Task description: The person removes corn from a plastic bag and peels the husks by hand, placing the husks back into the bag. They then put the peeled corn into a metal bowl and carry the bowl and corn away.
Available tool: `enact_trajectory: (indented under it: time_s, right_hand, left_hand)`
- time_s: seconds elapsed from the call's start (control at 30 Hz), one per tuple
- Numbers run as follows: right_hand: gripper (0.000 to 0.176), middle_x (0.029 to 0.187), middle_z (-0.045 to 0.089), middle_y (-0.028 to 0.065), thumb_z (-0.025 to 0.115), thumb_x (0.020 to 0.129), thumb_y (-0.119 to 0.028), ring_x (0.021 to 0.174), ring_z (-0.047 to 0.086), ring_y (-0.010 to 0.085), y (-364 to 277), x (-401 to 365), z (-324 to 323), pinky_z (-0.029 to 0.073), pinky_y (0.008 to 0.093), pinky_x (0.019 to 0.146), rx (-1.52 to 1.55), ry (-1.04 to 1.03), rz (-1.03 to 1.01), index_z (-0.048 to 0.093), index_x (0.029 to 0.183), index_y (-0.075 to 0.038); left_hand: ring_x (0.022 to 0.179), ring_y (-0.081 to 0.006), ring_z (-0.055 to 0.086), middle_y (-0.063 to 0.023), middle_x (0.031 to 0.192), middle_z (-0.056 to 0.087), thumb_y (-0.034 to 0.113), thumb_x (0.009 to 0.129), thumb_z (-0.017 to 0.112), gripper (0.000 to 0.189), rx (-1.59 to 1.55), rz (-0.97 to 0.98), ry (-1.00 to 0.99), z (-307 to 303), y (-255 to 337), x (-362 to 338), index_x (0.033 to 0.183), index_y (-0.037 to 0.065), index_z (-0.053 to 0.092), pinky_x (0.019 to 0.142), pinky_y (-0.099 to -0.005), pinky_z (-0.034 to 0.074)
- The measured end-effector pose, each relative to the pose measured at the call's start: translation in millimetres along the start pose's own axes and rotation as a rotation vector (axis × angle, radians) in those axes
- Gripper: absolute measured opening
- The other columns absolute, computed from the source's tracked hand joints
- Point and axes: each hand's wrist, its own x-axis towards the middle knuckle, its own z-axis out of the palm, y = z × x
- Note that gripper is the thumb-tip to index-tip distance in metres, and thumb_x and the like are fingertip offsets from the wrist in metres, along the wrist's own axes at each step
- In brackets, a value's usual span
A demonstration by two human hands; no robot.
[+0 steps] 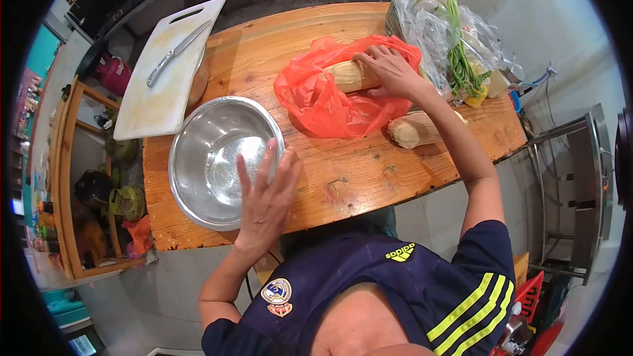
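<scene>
Head view shows the right hand (390, 71) curled round a pale vegetable (346, 76) that lies half inside a red plastic bag (316, 102), far right on the wooden table (343, 178). The left hand (267, 201) rests flat, fingers spread, holding nothing, on the near rim of a steel bowl (204, 178). A second vegetable (415, 130) lies just right of the bag

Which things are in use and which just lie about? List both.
In use: right hand gripping the stalk in the red bag; left hand at the bowl.
Lying about: cutting board, knife, bag of greens, second stalk.
</scene>
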Motion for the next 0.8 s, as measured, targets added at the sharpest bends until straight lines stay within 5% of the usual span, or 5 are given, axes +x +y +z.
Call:
enact_trajectory:
  time_s: [0.17,0.3,0.5,0.63,0.8]
  right_hand:
    - [0.054,0.11,0.056,0.0121,0.077,0.073,-0.028,0.104,0.055,0.0307,0,-52,-45,0.045,0.0387,0.089,0.407,0.1,0.003,0.052,0.115,-0.005]
    - [0.057,0.112,0.057,0.0113,0.079,0.068,-0.031,0.105,0.053,0.0303,1,-115,-65,0.042,0.0392,0.094,0.285,-0.153,0.139,0.054,0.113,-0.005]
    - [0.079,0.116,0.055,0.0079,0.082,0.055,-0.026,0.115,0.048,0.027,3,-153,-19,0.031,0.0439,0.104,0.037,-0.043,0.084,0.05,0.126,-0.013]
    - [0.076,0.112,0.058,0.0082,0.08,0.055,-0.022,0.111,0.052,0.0287,-3,-157,-22,0.03,0.0444,0.105,0.073,-0.078,0.149,0.054,0.125,-0.014]
    - [0.08,0.118,0.06,0.0102,0.083,0.058,-0.024,0.111,0.055,0.0269,8,-167,-36,0.037,0.0385,0.101,0.582,0.148,0.178,0.052,0.13,-0.007]
  left_hand:
    - [0.139,-0.0292,0.03,-0.005,0.125,0.051,0.005,0.074,0.06,0.031,-0.042,-0.155,-0.082,-5,-9,-12,0.104,0.011,0.064,0.115,-0.0626,0.007]
    - [0.137,-0.0308,0.033,-0.0075,0.12,0.05,0.004,0.069,0.064,0.033,-0.051,-0.254,-0.163,-23,-6,3,0.101,0.012,0.064,0.116,-0.06,0.01]
    - [0.14,-0.0294,0.029,-0.0092,0.134,0.046,0.01,0.075,0.066,0.05,-0.373,0.101,0.058,7,45,68,0.125,0.012,0.055,0.117,-0.0529,0.016]
    - [0.126,-0.0282,0.044,-0.0124,0.114,0.056,0.007,0.077,0.059,0.047,-0.261,0.13,0.047,51,54,102,0.124,0.008,0.056,0.117,-0.0509,0.019]
    - [0.094,-0.0268,0.058,-0.0103,0.087,0.057,0.003,0.074,0.057,0.039,-0.335,0.141,-0.013,78,41,89,0.113,0.005,0.062,0.114,-0.0516,0.026]
